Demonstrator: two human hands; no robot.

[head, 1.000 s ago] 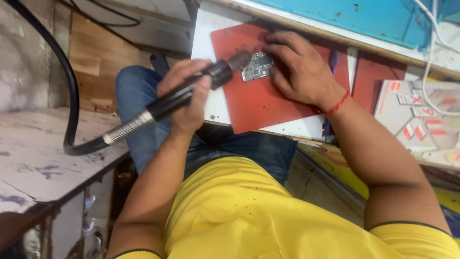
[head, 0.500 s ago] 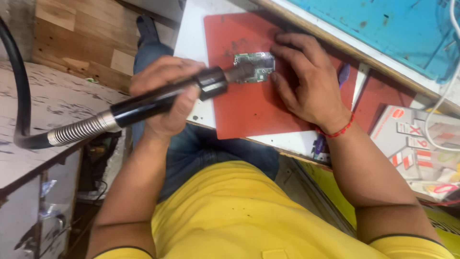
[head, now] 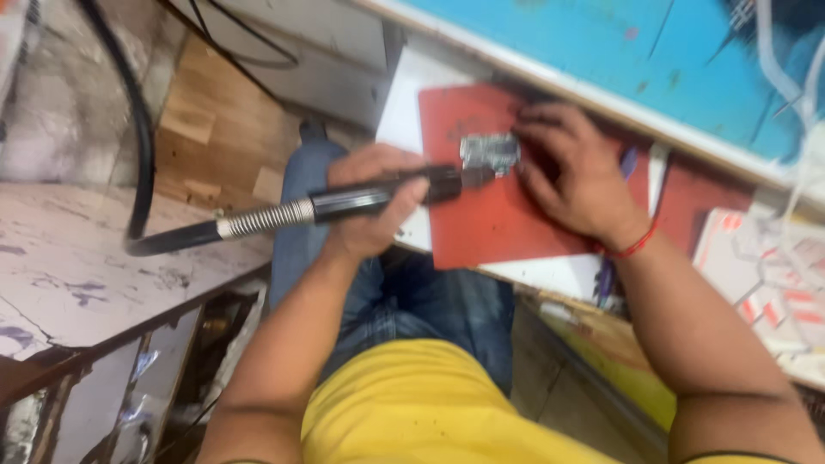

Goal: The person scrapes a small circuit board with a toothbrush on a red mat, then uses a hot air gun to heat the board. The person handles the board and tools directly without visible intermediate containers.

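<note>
My left hand (head: 371, 210) grips a black rotary tool handpiece (head: 387, 196) with a steel spring neck and a black flexible shaft (head: 142, 172) that curves away to the left. Its tip meets a small silvery metal piece (head: 488, 153) lying on a red mat (head: 490, 215). My right hand (head: 577, 180) rests flat on the mat with its fingers pressing the right side of the metal piece; a red thread circles that wrist. The view is blurred, so the piece's shape is unclear.
The red mat lies on a white board (head: 404, 94) at the edge of a blue-topped bench (head: 601, 51). A worn white marbled surface (head: 77, 275) stands to my left. Small red-and-white cards (head: 773, 283) lie at the right, white cables (head: 791, 77) above them.
The view has shifted and blurred. Both hands keep their hold: the tool tip stays on the metal piece and the right hand still presses it on the mat.
</note>
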